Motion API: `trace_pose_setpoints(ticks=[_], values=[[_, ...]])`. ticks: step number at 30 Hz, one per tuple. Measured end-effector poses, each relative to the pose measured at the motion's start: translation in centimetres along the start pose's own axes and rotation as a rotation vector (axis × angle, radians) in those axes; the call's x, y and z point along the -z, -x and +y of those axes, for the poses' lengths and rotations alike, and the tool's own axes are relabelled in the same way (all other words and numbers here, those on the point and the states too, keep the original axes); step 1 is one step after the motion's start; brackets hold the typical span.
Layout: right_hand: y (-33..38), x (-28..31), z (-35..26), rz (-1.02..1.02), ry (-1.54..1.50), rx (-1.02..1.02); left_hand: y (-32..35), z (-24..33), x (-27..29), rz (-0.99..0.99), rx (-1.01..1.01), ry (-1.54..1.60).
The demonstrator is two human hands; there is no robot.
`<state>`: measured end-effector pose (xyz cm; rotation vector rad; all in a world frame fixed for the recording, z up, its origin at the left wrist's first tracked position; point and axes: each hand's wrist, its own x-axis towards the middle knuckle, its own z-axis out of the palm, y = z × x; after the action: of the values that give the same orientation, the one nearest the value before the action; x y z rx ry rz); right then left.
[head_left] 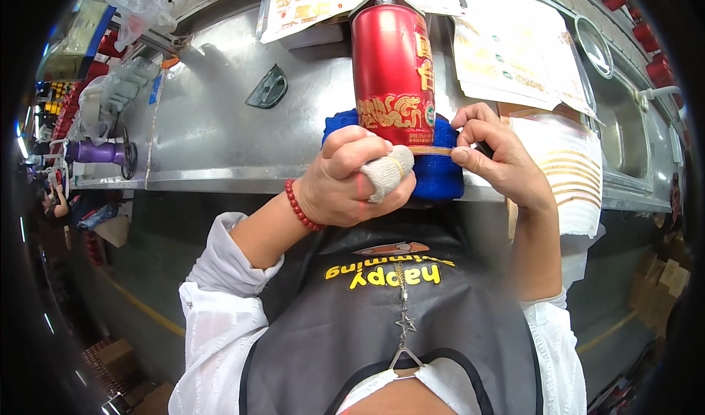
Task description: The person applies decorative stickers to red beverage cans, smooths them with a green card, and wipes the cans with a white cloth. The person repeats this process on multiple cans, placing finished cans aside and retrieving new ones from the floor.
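A glossy red bottle (389,63) with gold dragon decoration lies on a folded blue cloth (440,184), its base toward me and its neck away. My left hand (345,169), with a red bead bracelet, is closed around a whitish cloth wad (383,176) bound with a yellow band. The wad is right beside the bottle's base. A thin gold strip (432,150) runs along the base edge to the right. Its right end is pinched between the thumb and finger of my right hand (496,151). The bottle's underside is partly hidden by my left hand.
Printed gold-patterned sheets (507,48) lie behind and right of the bottle. A white sheet with gold strips (569,173) hangs over the counter's front edge. Farther right is a metal sink (624,132). A dark curved piece (266,87) rests on the steel counter (220,121).
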<state>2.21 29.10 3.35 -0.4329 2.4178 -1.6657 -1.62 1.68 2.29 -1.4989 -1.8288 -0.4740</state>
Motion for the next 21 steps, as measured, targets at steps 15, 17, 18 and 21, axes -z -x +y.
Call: trace_pose_setpoints(ticks=[15,17,18,21], values=[[0.1,0.7,0.2,-0.085,-0.027,0.054,-1.0,-1.4,-1.2,0.000,-0.067,0.041],[0.1,0.6,0.0,-0.094,-0.039,0.021,-0.4,-1.1,-0.9,-0.008,-0.031,-0.009],[0.1,0.6,0.0,-0.103,-0.041,0.001,-0.1,-0.8,-0.8,-0.011,-0.008,-0.011],[0.0,0.7,0.3,-0.102,-0.023,-0.004,-0.2,-0.5,-1.3,-0.048,0.028,0.002]])
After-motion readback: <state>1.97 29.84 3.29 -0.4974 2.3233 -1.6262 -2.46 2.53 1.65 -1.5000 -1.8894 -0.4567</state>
